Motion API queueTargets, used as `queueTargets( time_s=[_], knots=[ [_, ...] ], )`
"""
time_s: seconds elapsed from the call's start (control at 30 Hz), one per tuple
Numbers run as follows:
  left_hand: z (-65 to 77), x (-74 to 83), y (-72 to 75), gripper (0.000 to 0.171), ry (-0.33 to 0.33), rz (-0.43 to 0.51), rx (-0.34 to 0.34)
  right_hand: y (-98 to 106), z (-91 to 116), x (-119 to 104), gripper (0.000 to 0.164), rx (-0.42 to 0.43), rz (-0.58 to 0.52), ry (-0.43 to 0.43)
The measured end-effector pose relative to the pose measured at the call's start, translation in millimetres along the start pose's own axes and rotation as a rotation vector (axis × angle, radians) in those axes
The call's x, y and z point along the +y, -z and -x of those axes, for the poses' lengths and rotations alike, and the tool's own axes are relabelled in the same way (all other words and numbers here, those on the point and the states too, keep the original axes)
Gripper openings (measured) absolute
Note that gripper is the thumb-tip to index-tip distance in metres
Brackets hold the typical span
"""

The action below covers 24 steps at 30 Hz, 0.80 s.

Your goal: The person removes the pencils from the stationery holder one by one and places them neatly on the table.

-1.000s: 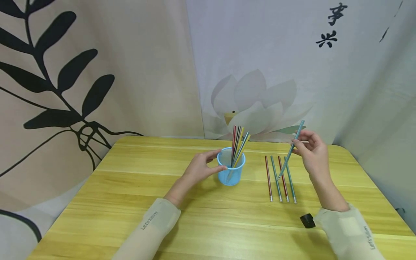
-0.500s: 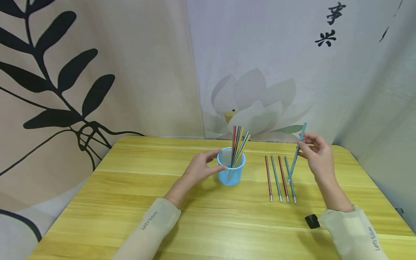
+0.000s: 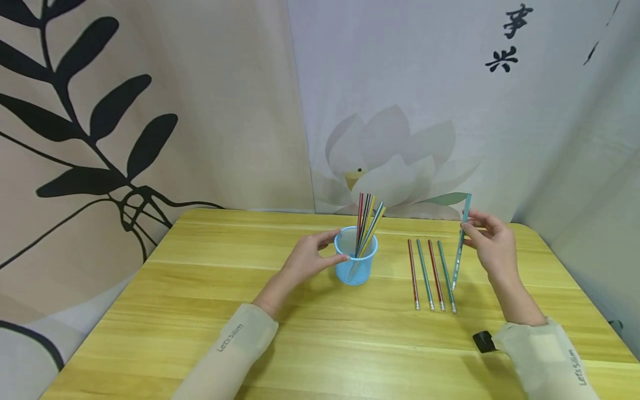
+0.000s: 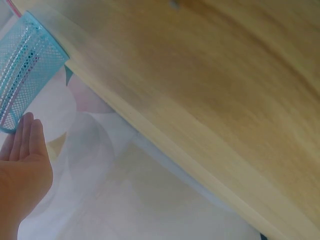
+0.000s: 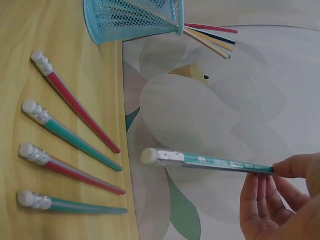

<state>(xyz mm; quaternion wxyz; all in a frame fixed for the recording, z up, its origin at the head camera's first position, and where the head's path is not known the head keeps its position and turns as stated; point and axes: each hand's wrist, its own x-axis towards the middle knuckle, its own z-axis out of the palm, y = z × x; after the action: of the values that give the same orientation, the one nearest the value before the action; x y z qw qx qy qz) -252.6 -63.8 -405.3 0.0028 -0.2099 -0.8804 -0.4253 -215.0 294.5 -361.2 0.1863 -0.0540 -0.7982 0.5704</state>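
Note:
My left hand (image 3: 309, 258) holds a light blue mesh pencil cup (image 3: 354, 273) at its rim, thumb in front and fingers on the far side. Several pencils (image 3: 369, 222) lean inside it: red, black, yellow and a bluish one. In my right hand (image 3: 494, 247) a green pencil (image 3: 459, 250) is pinched between thumb and fingers. It stands nearly upright, with its white eraser (image 5: 148, 156) end down, just above the table. Left of it lie several pencils in a row, alternating red (image 3: 413, 275) and green (image 3: 447, 278), erasers toward me.
The wooden table (image 3: 200, 328) ends at a fabric backdrop (image 3: 240, 111) printed with leaves and a lotus. A small black block (image 3: 483, 341) sits by my right cuff. The pencil row lies between the cup and my right hand.
My right hand has moved slightly right and toward me, bringing the green pencil from a slant over the row to nearly upright at its right end. Left hand and cup stay still.

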Motion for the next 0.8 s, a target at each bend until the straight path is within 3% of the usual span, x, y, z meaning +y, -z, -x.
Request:
queueTargets(
  time_s=[0.23,0.8],
  knots=[
    [-0.2,-1.2,-0.7,0.069,-0.004,0.001,0.005,3,-1,9,0.039,-0.029,0.054,-0.019],
    [0.1,-0.4,-1.0,0.069,0.005,0.009,0.006,7,-4,31,0.046,-0.087,0.091,-0.097]
  ],
)
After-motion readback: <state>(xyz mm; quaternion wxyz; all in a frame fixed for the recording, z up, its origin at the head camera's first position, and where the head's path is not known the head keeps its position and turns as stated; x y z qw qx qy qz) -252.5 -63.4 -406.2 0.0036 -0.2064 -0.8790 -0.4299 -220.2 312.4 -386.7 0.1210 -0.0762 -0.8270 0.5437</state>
